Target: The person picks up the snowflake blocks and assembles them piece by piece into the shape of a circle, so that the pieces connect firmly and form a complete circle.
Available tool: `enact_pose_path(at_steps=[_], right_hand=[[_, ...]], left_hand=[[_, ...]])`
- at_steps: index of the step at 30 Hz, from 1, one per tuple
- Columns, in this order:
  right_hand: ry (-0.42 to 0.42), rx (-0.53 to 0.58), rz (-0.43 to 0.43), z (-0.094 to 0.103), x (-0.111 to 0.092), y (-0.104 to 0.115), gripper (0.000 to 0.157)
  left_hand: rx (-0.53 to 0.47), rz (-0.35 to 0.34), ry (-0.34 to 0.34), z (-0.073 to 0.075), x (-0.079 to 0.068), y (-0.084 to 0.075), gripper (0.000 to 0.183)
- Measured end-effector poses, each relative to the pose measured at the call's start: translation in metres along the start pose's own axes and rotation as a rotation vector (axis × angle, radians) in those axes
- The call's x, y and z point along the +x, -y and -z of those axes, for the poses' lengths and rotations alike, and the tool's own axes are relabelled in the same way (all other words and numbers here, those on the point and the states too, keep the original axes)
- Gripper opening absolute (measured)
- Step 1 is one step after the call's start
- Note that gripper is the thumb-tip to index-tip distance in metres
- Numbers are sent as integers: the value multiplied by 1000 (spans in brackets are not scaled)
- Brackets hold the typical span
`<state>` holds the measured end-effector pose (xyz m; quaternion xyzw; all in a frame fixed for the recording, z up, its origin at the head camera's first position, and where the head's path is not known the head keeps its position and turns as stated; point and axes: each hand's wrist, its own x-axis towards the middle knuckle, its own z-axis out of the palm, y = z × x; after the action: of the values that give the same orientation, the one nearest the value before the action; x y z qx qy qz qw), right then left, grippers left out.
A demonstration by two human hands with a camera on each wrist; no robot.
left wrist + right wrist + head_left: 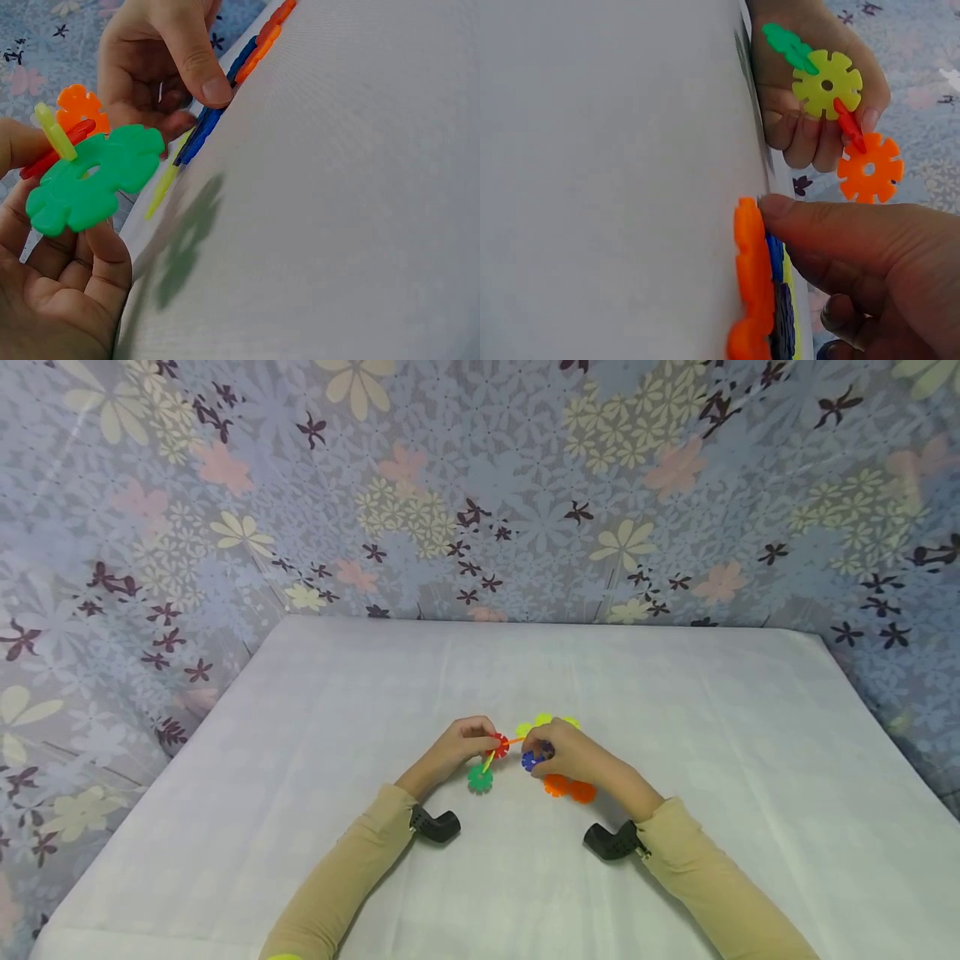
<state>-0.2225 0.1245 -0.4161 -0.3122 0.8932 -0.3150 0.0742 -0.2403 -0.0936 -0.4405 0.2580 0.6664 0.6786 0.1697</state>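
My left hand (pixel 459 747) pinches a small chain of interlocked plastic flower discs by its red disc (pixel 499 745), above the table. On that chain are also a green disc (pixel 97 176), a yellow disc (pixel 829 82) and an orange disc (pixel 870 169), set at angles to one another. To the right, my right hand (pixel 577 752) is down at the loose discs, thumb and finger on a blue disc (pixel 531 762) at the white cloth. Its fingers partly hide the darker discs beside it.
Two orange discs (pixel 582 792) lie just in front of my right hand, and several yellow discs (pixel 543 719) lie behind it. A white cloth covers the table (pixel 337 693). Flowered fabric (pixel 480 485) hangs beyond its far edge. Black wrist devices (pixel 442 827) sit at both cuffs.
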Motion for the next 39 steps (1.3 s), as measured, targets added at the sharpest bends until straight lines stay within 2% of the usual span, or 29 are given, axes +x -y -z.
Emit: enact_pose_path(at_steps=[4, 6, 13, 16, 21, 25, 28, 34, 39], right_hand=[[-24, 6, -11, -1, 0, 1, 35], [-32, 13, -6, 0, 0, 0, 36], [-19, 156, 3, -1, -1, -4, 15], [-77, 287, -30, -1, -1, -9, 12], [-212, 592, -152, -1, 0, -17, 20], [-193, 803, -195, 0, 0, -19, 21], [-159, 903, -203, 0, 0, -18, 19], [-173, 953, -205, 0, 2, -19, 15], [-186, 943, -214, 0, 0, -19, 17]], left_hand=[[1, 13, -6, 0, 0, 1, 15], [4, 20, -12, -1, 1, 1, 14], [-9, 59, -37, -1, 1, -1, 13], [-15, 70, -47, -1, 1, -1, 14], [-18, 95, -84, -2, 0, -1, 14], [-6, 110, -102, -2, -1, -2, 10], [8, 115, -112, -2, -1, -2, 5], [17, 142, -126, -1, 0, -4, 18], [31, 105, -111, -1, 1, -2, 20]])
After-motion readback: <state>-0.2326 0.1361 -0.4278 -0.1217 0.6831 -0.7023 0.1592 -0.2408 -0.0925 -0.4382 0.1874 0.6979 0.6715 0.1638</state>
